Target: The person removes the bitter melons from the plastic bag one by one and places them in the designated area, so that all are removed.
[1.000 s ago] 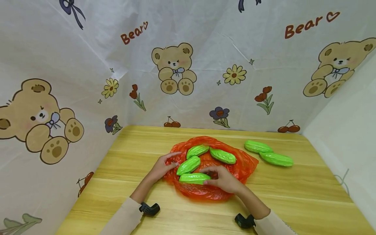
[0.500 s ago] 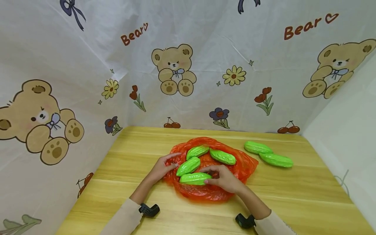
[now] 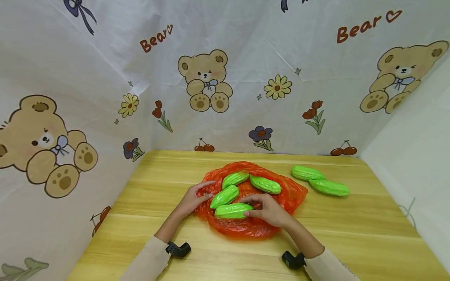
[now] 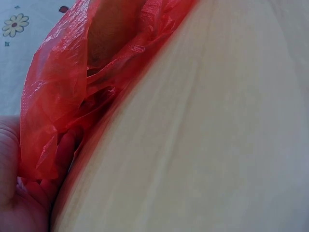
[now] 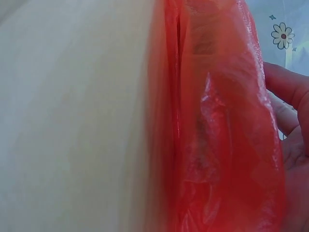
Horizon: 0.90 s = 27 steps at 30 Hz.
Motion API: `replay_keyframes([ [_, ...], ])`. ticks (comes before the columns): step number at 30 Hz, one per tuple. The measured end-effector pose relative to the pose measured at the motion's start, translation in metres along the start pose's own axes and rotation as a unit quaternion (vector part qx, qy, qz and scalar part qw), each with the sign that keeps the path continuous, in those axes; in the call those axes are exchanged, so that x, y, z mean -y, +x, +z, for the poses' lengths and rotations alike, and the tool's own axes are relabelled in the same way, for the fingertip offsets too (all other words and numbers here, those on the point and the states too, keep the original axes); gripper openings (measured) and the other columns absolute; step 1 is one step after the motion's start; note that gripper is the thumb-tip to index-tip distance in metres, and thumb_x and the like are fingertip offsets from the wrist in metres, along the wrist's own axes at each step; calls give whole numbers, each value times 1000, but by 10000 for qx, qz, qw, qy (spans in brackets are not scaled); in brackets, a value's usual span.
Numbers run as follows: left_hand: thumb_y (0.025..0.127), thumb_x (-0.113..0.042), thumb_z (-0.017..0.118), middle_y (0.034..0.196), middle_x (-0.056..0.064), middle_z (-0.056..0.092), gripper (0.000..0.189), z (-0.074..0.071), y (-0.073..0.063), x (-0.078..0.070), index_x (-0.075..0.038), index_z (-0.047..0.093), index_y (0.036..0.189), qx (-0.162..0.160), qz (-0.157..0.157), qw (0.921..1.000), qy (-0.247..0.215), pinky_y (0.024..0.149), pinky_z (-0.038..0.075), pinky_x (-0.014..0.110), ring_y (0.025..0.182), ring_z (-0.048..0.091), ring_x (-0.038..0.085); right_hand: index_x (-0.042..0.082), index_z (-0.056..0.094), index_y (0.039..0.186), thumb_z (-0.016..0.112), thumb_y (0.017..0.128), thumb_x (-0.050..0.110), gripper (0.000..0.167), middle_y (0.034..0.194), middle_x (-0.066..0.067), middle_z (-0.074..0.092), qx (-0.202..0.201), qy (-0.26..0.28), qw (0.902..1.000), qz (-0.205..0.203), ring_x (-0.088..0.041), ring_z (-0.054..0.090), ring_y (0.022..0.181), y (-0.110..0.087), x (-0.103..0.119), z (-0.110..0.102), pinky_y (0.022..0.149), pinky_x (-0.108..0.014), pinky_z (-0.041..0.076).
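Observation:
Several bright green bitter melons lie in a spread-open red plastic bag (image 3: 242,230) in the middle of the table. My right hand (image 3: 268,210) pinches the right end of the nearest bitter melon (image 3: 230,211), thumb on the near side and fingers beyond. At the bag's left edge, my left hand (image 3: 190,200) holds the red film between thumb and fingers, as the left wrist view shows. Close to its thumb is a second bitter melon (image 3: 225,196). Two more, a back-left bitter melon (image 3: 234,179) and a back-right bitter melon (image 3: 265,184), lie deeper in the bag.
Outside the bag, two bitter melons lie touching at the back right, one farther bitter melon (image 3: 306,172) and one nearer bitter melon (image 3: 329,187). The wooden table (image 3: 147,175) meets a bear-print cloth (image 3: 246,121) behind and at left, and a white wall (image 3: 415,156) at right.
The head view has shifted slightly. Both hands keep nearly the same places, left at the bag's edge and right on the nearest bitter melon, which has barely moved.

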<state>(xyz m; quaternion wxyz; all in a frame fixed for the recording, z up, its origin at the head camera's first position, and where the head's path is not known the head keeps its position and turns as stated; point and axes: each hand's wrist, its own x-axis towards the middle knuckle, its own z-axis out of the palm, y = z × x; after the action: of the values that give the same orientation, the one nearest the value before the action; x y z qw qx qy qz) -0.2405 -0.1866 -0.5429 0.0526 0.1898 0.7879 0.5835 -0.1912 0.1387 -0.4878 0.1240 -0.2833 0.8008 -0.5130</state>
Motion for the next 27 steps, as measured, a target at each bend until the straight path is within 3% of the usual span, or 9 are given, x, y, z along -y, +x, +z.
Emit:
replay_keyframes([
  [27, 97, -23, 70, 150, 1, 53, 45, -1, -2, -2, -26, 62, 141, -6, -32, 10000, -2, 111, 39, 53, 144, 39, 30, 14, 72, 126, 77, 91, 19, 35, 114, -2, 71, -38, 64, 10000, 45, -29, 62, 104, 0, -1, -5, 82, -35, 55],
])
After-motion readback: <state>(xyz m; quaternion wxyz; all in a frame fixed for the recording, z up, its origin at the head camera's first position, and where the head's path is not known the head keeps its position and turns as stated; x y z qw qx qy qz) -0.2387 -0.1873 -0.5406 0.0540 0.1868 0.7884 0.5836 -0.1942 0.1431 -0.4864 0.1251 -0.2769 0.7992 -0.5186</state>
